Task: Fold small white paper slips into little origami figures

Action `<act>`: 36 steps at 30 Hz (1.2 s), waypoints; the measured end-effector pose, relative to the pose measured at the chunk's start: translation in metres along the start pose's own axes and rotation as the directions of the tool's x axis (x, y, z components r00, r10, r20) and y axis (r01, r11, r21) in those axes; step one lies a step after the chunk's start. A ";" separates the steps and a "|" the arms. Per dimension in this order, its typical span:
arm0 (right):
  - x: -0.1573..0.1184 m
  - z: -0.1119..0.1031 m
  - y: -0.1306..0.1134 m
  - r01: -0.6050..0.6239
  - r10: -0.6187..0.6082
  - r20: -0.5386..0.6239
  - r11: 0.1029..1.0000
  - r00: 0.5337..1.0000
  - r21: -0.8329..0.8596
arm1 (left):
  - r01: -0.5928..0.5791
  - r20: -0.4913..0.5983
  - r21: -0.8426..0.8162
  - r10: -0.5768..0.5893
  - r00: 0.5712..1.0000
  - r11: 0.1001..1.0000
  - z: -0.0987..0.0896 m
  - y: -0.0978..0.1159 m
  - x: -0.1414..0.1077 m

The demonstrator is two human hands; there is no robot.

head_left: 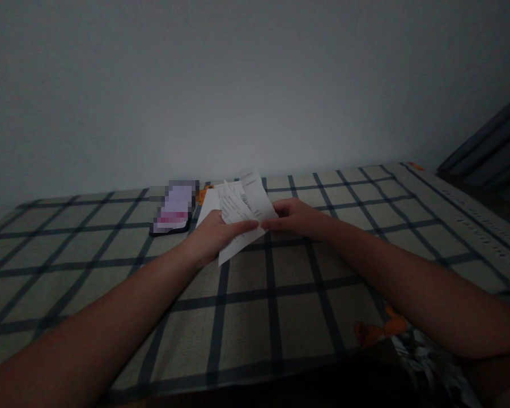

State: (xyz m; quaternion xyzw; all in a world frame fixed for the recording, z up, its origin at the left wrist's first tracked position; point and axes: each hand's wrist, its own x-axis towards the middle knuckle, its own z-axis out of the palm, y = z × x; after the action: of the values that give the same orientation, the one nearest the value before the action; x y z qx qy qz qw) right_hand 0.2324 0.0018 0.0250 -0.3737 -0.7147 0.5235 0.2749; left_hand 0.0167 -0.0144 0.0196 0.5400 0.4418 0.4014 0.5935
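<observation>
Several pieces of printed white paper [255, 198] are held up between my two hands, overlapping at different angles. My left hand [219, 229] grips them from the left, its thumb lying across their lower part. From the right, my right hand [291, 218] pinches the lower right edge, with its thumb tip close to the left thumb. One corner of paper hangs down below the left thumb. The print is too small to read. Behind the left hand, a plain white sheet [208, 203] lies on the checked cloth.
A phone [174, 207] with a lit, blurred screen lies left of the hands. The checked cloth [246, 317] spreads over the whole surface, up to a pale wall [255, 85]. Dark striped fabric [493, 141] is at the far right.
</observation>
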 end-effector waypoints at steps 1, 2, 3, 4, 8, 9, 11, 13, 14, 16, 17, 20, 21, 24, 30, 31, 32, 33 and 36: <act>0.000 0.000 0.000 -0.005 0.005 -0.003 1.000 1.000 -0.001 | -0.006 -0.004 0.014 0.006 1.000 1.000 0.000 -0.001 0.000; 0.000 0.001 0.000 -0.008 0.008 -0.006 1.000 1.000 -0.002 | -0.011 -0.009 0.030 0.011 1.000 0.999 -0.001 -0.001 0.001; 0.000 0.001 0.000 -0.010 0.010 -0.009 1.000 1.000 -0.002 | -0.014 -0.017 0.048 0.015 1.000 0.999 -0.002 -0.002 0.002; 0.000 0.001 0.001 -0.011 0.011 -0.012 1.000 1.000 -0.003 | -0.013 -0.023 0.063 0.015 1.000 0.998 -0.003 -0.003 0.002; 0.001 0.001 0.002 0.009 -0.009 -0.018 1.000 1.000 -0.008 | -0.010 -0.027 0.109 0.013 1.000 0.994 -0.004 -0.005 0.003; 0.001 0.001 0.002 0.019 -0.019 -0.018 1.000 1.000 -0.006 | -0.019 -0.019 0.124 0.021 1.000 0.992 -0.004 -0.005 0.003; 0.001 0.001 0.003 0.039 -0.039 -0.015 0.999 0.999 0.002 | -0.043 -0.001 0.163 0.044 0.999 0.986 -0.003 -0.003 0.002; 0.002 0.001 0.004 0.046 -0.046 -0.012 0.999 0.999 0.003 | -0.058 0.012 0.204 0.057 0.998 0.977 -0.003 -0.002 0.001; 0.002 0.001 0.005 0.044 -0.044 -0.008 0.999 0.999 0.000 | -0.061 0.011 0.222 0.060 0.998 0.973 -0.002 -0.001 0.001; 0.002 0.001 0.007 0.037 -0.037 0.009 0.999 0.999 -0.007 | -0.066 -0.005 0.257 0.069 0.998 0.964 -0.002 -0.001 0.001; 0.003 0.001 0.009 0.033 -0.033 0.016 0.999 0.999 -0.007 | -0.068 -0.016 0.274 0.075 0.997 0.959 -0.002 -0.001 0.001; 0.004 0.001 0.012 0.024 -0.024 0.024 1.000 0.999 -0.007 | -0.076 -0.017 0.306 0.085 0.996 0.949 -0.002 -0.002 0.000; 0.004 0.002 0.012 0.022 -0.022 0.022 1.000 1.000 -0.012 | -0.080 -0.012 0.309 0.088 0.996 0.948 -0.001 -0.002 0.000; 0.005 0.002 0.012 0.011 -0.011 0.020 1.000 1.000 -0.028 | -0.098 -0.009 0.308 0.105 0.994 0.946 -0.001 -0.001 -0.002; 0.004 0.005 0.009 0.008 -0.008 0.021 1.000 1.000 -0.003 | -0.118 0.029 0.323 0.115 0.993 0.939 -0.001 0.001 -0.002; 0.004 0.005 0.008 0.007 -0.007 0.019 1.000 1.000 -0.003 | -0.120 0.032 0.325 0.116 0.993 0.938 -0.001 0.002 -0.003; 0.004 0.006 0.008 0.005 -0.004 0.015 1.000 1.000 -0.009 | -0.121 0.034 0.326 0.117 0.993 0.938 -0.001 0.002 -0.003; 0.004 0.006 0.007 0.000 0.000 0.009 1.000 1.000 -0.018 | -0.123 0.035 0.325 0.118 0.992 0.938 0.000 0.002 -0.003; 0.003 0.005 0.007 -0.011 0.011 0.001 0.999 1.000 -0.036 | -0.130 0.031 0.313 0.126 0.992 0.941 0.000 0.001 -0.003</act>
State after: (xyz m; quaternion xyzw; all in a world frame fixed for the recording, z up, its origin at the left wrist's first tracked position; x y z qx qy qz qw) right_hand 0.2288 0.0029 0.0172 -0.3823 -0.7220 0.5122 0.2649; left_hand 0.0164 -0.0170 0.0207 0.6572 0.4608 0.3607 0.4750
